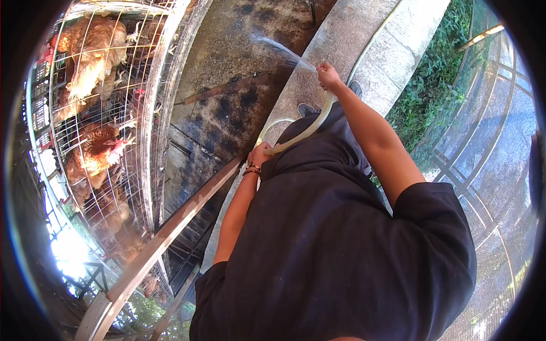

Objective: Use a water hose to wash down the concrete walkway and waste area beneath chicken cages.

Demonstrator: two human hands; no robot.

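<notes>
My right hand grips the end of a garden hose, and a spray of water leaves it toward the upper left. The water falls over the dark, stained ground below the cages. Lower down and to the left, my left hand is closed around the same hose near my waist, with a bracelet on that wrist. Between the hands the hose hangs in a curve, and another stretch of it loops beside my shoe. The hose's end itself is mostly hidden by my right fingers.
Wire cages with several brown hens line the left side. A wooden beam slants up close to my left hand. I stand on a concrete walkway, where more hose runs ahead. Green plants and mesh netting border the right.
</notes>
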